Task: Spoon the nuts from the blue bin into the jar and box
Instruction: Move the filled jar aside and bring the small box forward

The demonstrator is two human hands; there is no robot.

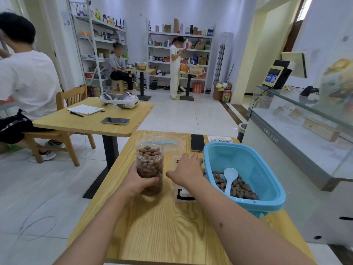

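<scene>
blue bin (267,180), brown nuts (238,186), pale blue spoon (230,178)

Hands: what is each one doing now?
Left hand: holds the clear plastic jar of brown nuts.
Right hand: holds nothing visible; fingers hidden, cannot tell.

A pale tiled floor (181,115) ran to white walls. Stocked white shelves (180,54) stood at twelve o'clock, a wooden table (91,119) and chair (70,96) at ten, a glass counter (298,119) at two.
</scene>
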